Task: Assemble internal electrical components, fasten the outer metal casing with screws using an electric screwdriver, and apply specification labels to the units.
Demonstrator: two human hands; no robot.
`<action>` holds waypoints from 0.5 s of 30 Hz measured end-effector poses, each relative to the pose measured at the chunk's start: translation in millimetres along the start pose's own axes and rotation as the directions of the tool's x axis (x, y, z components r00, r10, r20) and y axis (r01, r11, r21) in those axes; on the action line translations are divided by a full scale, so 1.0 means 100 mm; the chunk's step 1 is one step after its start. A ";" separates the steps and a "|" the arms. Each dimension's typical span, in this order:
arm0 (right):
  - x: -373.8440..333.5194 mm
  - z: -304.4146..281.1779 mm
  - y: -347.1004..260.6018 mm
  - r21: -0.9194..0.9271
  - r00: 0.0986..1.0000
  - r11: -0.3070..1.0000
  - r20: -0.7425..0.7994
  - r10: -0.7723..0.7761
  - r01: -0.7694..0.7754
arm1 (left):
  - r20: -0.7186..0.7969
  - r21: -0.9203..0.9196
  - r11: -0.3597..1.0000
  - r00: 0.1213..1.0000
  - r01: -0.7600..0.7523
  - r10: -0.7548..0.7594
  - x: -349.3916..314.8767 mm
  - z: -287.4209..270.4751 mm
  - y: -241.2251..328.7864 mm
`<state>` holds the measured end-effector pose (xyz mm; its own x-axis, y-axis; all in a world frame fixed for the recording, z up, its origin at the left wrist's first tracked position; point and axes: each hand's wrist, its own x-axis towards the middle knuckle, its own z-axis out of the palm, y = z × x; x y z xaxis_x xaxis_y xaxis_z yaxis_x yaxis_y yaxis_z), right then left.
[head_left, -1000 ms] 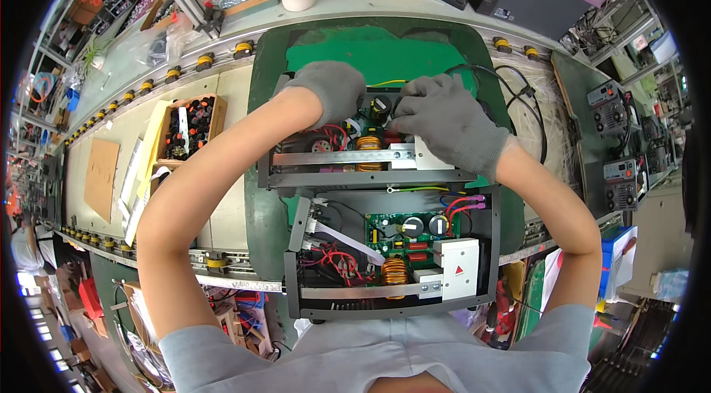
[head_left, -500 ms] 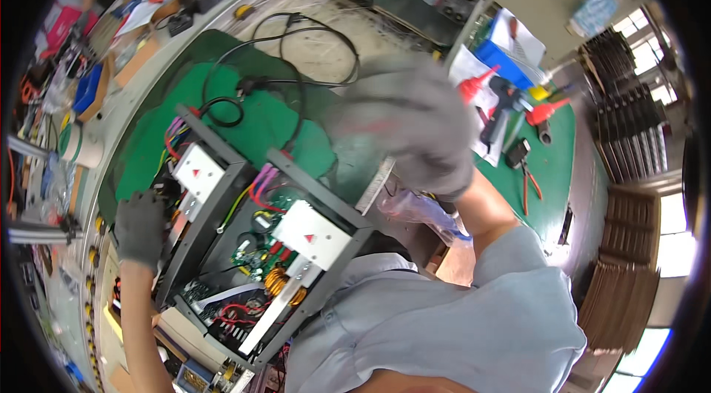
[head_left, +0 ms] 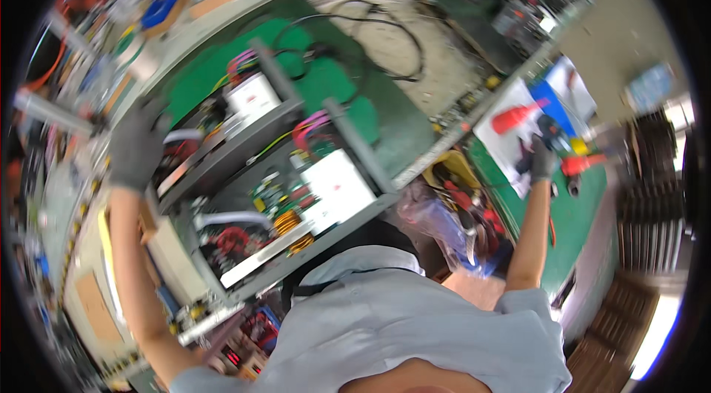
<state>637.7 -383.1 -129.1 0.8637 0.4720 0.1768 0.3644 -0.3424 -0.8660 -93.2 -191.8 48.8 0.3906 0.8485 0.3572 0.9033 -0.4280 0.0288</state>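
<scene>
Two open grey metal equipment chassis stand side by side: the nearer chassis [head_left: 363, 208] and the one farther left [head_left: 244, 137]. Inside the nearer one are a green circuit board [head_left: 275, 191], copper-coloured coils [head_left: 287, 222] and a white plate [head_left: 341, 189]. My left hand [head_left: 138, 142], in a grey glove, is at the left end of the left chassis; blur smears its fingers. My right hand [head_left: 543, 160], also gloved, is stretched out to the right-hand bench, against a dark handheld tool [head_left: 549, 128]. Whether its fingers close round that tool cannot be made out.
Red-nozzled bottles [head_left: 518, 117] and a blue box [head_left: 555, 108] lie about the right hand. A black cable [head_left: 418, 52] loops behind the chassis on a green mat [head_left: 400, 130]. Clear plastic bags [head_left: 452, 226] hang between the benches. Clutter lines the left side.
My right hand has swung from above the chassis out to the tools at the right. My left hand stays by the left chassis. The view has shifted, and the chassis appear farther right.
</scene>
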 end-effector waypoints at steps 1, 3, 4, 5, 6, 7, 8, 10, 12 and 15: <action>0.06 0.00 0.01 0.260 0.992 0.958 0.064 0.107 -0.120 | -0.021 -0.022 0.999 0.999 0.045 -0.045 -0.09 -0.10 0.05; -0.03 0.05 -0.20 0.467 0.970 0.850 0.122 0.210 -0.242 | -0.056 -0.078 0.987 0.988 0.138 -0.143 -0.33 -0.26 0.10; -0.18 -0.11 -0.44 0.446 0.952 0.845 0.216 0.218 -0.295 | -0.077 -0.131 0.978 0.982 0.163 -0.174 -0.42 -0.28 0.09; -0.11 -0.33 -0.42 0.589 0.994 0.803 0.009 0.107 -0.092 | -0.094 -0.205 0.966 0.979 0.156 -0.178 -0.45 -0.23 0.10; -0.60 -0.35 -1.09 0.512 0.997 0.858 0.030 -0.071 0.046 | -0.106 -0.255 0.945 0.965 0.206 -0.239 -0.57 -0.24 0.11; -0.81 -0.57 -1.52 0.438 0.983 0.887 0.030 -0.179 0.148 | -0.124 -0.335 0.913 0.950 0.231 -0.286 -0.67 -0.19 0.06; -0.91 -0.71 -1.78 0.469 0.982 0.881 0.135 -0.136 0.058 | -0.139 -0.364 0.891 0.930 0.271 -0.339 -0.78 -0.17 0.01; -1.62 -0.47 -2.72 0.460 0.853 0.815 0.201 -0.483 0.353 | -0.159 -0.396 0.861 0.899 0.320 -0.408 -0.77 -0.08 0.10; -1.84 -0.25 -3.21 0.400 0.696 0.826 0.455 -0.555 0.398 | -0.222 -0.432 0.838 0.861 0.333 -0.457 -0.84 0.07 0.06; -2.10 0.37 -3.78 0.479 0.394 0.802 0.701 -0.594 0.356 | -0.227 -0.352 0.847 0.841 0.398 -0.490 -0.84 0.22 0.08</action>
<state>305.5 -323.1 143.5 -0.1200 0.9592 0.2559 0.4335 0.2825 -0.8557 -114.6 -260.1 -1.9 -0.1545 0.8529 0.4987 0.8582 -0.1342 0.4955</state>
